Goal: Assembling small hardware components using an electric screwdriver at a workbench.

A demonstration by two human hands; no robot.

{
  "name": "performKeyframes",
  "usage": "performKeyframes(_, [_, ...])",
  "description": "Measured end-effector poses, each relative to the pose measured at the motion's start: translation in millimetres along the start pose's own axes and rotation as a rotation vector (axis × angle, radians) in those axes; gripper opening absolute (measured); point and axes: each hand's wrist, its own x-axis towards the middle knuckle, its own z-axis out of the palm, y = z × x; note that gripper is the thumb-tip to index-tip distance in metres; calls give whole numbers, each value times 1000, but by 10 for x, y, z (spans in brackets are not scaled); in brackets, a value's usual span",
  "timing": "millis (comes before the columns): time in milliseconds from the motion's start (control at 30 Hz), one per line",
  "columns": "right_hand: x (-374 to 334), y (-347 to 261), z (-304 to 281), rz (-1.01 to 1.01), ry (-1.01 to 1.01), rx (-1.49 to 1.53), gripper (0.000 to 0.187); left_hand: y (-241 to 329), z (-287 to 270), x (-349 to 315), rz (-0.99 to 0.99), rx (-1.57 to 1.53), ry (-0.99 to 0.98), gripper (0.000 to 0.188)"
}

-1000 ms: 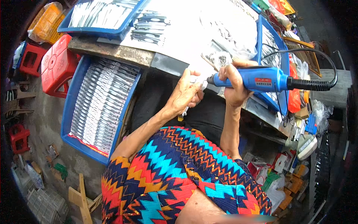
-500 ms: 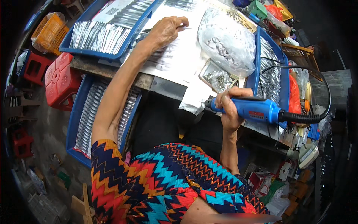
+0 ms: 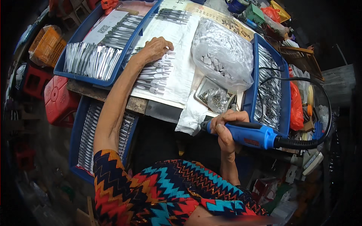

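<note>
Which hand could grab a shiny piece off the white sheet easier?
Probably the left hand: it's at the row of shiny pieces, while the right hand grips the blue power tool.

On the worktable before us, a left bin and a right bin flank a cloth. On it lies a row of handles, our left hand over its far part. To its right lies a plastic bag; nearer us sits a small tray. Our right hand has an electric screwdriver at the near edge. Below, at left, is a lower bin, left of that a stool, and behind the stool a basket.
</note>
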Motion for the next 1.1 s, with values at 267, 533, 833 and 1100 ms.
performKeyframes(267, [6, -47, -84, 86, 10, 66, 29, -18, -132, 591, 72, 7, -9, 19])
performKeyframes(533, [48, -56, -76, 66, -25, 116, 37, -338, 85, 1307, 224, 322, 256, 22])
performKeyframes(833, [78, -30, -79, 7, -35, 105, 37, -383, 291, 1485, 273, 432, 401, 22])
performKeyframes(1100, [50, -65, -76, 27, -32, 86, 38, -301, 294, 1429, 200, 465, 385, 22])
